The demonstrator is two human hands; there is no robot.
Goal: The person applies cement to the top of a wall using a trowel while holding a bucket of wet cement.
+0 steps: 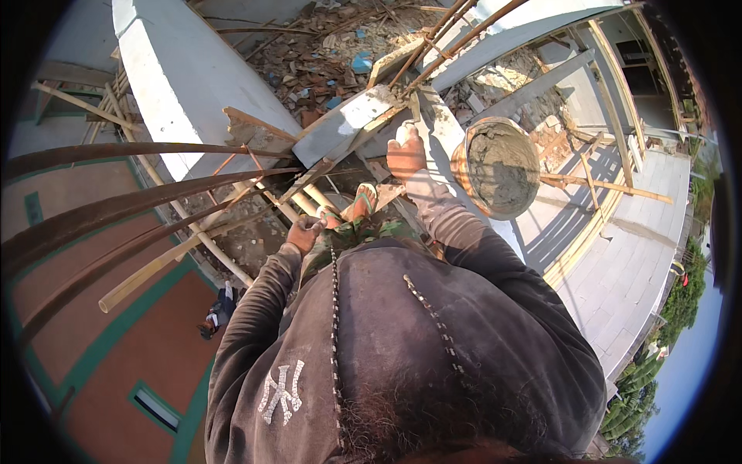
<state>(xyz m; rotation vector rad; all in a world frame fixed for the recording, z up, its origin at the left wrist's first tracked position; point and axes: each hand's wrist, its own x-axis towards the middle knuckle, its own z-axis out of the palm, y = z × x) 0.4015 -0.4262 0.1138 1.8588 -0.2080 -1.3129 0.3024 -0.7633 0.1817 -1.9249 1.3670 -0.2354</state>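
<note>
My right hand (406, 157) is closed in a fist around the pale handle of what looks like a trowel (416, 108). Its narrow grey blade points away from me, against the wall top by the boards and upright bars. Just right of that hand, a round bucket (459, 166) full of wet grey mortar (504, 168) rests on the wall top. My left hand (305, 232) is down by my left knee, fingers curled together, beside the bamboo poles. Whether anything is between those fingers I cannot make out.
Long rusty steel bars (154, 179) sweep in from the left over bamboo poles (147, 274). Sandalled feet (362, 203) stand high on the scaffold. Rubble (309, 73) lies beyond a white sloping slab (197, 85). Far below left is another person (222, 308). A block wall (618, 263) runs right.
</note>
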